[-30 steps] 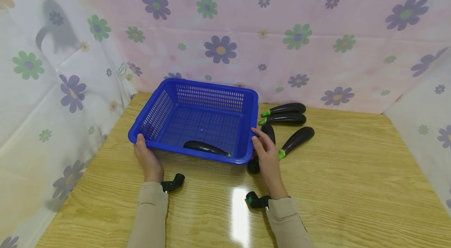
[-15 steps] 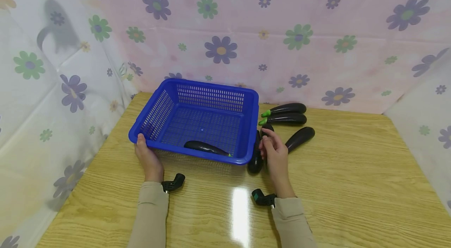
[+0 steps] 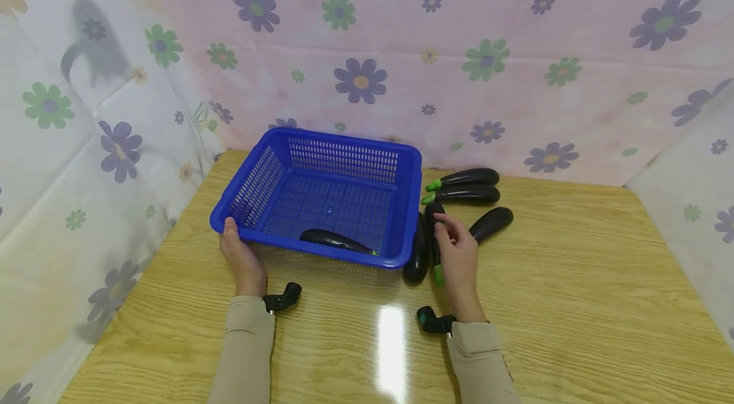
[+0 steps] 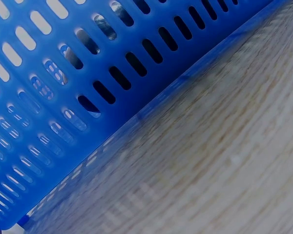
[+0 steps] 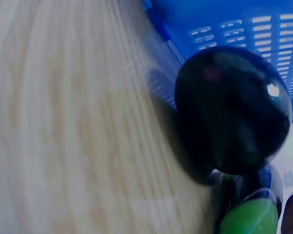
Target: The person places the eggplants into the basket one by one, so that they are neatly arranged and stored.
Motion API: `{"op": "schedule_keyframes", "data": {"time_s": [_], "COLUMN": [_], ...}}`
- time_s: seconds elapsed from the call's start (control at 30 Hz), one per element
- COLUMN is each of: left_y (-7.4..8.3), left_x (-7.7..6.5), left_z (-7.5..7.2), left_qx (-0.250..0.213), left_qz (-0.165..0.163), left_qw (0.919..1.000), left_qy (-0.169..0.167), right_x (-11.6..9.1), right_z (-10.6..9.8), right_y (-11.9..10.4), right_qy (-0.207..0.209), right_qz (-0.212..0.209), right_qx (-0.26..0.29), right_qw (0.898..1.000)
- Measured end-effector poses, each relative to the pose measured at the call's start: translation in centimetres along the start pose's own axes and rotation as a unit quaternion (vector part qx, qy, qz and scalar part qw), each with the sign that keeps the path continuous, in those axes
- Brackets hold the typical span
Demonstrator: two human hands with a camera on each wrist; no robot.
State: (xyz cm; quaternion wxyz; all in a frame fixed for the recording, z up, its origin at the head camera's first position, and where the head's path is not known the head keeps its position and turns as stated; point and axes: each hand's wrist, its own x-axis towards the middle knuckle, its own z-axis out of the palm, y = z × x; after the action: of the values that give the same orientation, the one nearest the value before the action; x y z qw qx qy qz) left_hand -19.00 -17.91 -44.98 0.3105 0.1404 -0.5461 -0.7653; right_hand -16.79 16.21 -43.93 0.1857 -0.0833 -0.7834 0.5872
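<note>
My left hand (image 3: 243,264) grips the near left corner of a blue plastic basket (image 3: 338,253), thumb on its rim. One eggplant (image 3: 332,239) lies inside along the near wall. My right hand (image 3: 460,260) is just right of the basket, its fingertips at the side of an eggplant (image 3: 434,209) with a green cap (image 3: 438,275) towards me. Another eggplant (image 3: 417,264) lies between that one and the basket; its round end (image 5: 234,109) looms in the right wrist view. The left wrist view is filled by the basket's slotted wall (image 4: 105,73) above the table.
Two eggplants (image 3: 467,194) lie side by side behind the right hand, near the back cloth (image 3: 602,117). Beyond the right hand another eggplant (image 3: 493,223) lies slanted, partly hidden. Everything stands on a wood-grain table (image 3: 573,302) with patterned cloth on three sides.
My right hand has left the basket's right rim and moved right, over to the green-capped eggplant, uncovering the one beside the basket. The left hand and the basket have stayed put.
</note>
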Motion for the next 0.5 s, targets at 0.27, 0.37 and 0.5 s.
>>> {"op": "schedule_keyframes", "data": {"time_s": [0.27,0.37,0.5], "left_y": [0.10,0.13,0.05], "left_x": [0.12,0.10,0.01], "left_z": [0.18,0.15,-0.10], "left_qx": [-0.008,-0.004,0.018], "left_qz": [-0.003,-0.005,-0.010], "left_qw": [1.0000,1.0000,0.9998], "left_qy": [0.003,0.001,0.002], "right_x": [0.56,0.58,0.33], "right_z": [-0.01,0.14,0.36], "right_y": [0.24,0.27,0.75], "right_qy": [-0.027,-0.059,-0.120], "right_qz": [-0.038,-0.033,0.001], "right_qx": [-0.121,-0.125,-0.095], "right_qw": [0.992,0.990,0.988]}}
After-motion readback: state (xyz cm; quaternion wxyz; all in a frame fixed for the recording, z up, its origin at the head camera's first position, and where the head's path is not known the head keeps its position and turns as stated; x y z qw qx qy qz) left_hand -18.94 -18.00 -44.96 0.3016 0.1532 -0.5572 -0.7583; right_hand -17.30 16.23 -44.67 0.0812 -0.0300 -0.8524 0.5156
